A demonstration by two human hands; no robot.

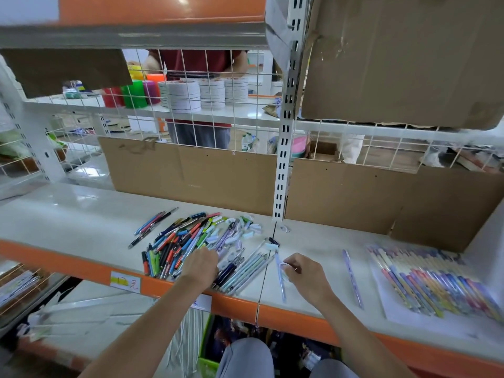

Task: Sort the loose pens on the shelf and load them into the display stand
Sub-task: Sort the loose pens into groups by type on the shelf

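Sorting is barely underway: your right hand (305,279) pinches a lilac pen (281,279), left hand (200,264) fingers curl into the unsorted pile (188,241); no display stand visible.

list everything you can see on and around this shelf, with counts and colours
pen pile: many, mixed colours, shelf left of centre
dark pens: a few, apart, left of the pile
pale pens: a row, pastel, right edge of pile
lilac pen: one, alone, right of centre
sorted pens: many, purple and pastel, on white sheet, far right
cardboard: brown panels, along the shelf back
tape rolls: stacks, white, behind the wire grid
left hand: on the pile
right hand: fingers holding pale pen
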